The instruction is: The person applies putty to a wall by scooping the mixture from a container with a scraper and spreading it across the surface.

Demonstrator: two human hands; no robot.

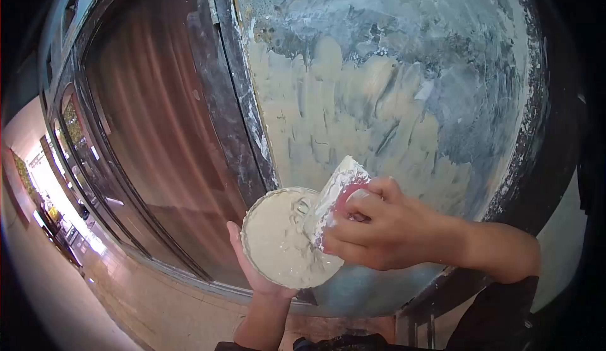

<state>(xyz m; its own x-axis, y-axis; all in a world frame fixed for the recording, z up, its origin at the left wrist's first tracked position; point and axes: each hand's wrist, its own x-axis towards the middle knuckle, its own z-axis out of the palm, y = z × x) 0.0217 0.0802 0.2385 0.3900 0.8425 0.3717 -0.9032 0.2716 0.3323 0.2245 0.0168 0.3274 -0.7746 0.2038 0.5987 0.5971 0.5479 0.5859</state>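
My left hand [263, 281] holds a round tub [247, 248] from below and the side, tilted so its open top faces me. Creamy wall putty [274, 237] fills the tub, with ridges and streaks on its surface. In my right hand [385, 228] is a putty knife [334, 190] with a reddish-pink grip, its wide blade coated in putty. The blade's lower edge dips into the putty at the tub's right side. Behind them stands a blue-grey wall [404, 13], its middle and lower part covered by uneven smears of wet putty [334, 105].
Left of the wall is a dark door frame [230, 92] with a hinge [213, 4], beside glass panes backed by a reddish-brown curtain [145, 92]. A dark, paint-flecked border [530, 136] edges the wall at right. Shiny floor [164, 300] stretches away at lower left toward a bright opening.
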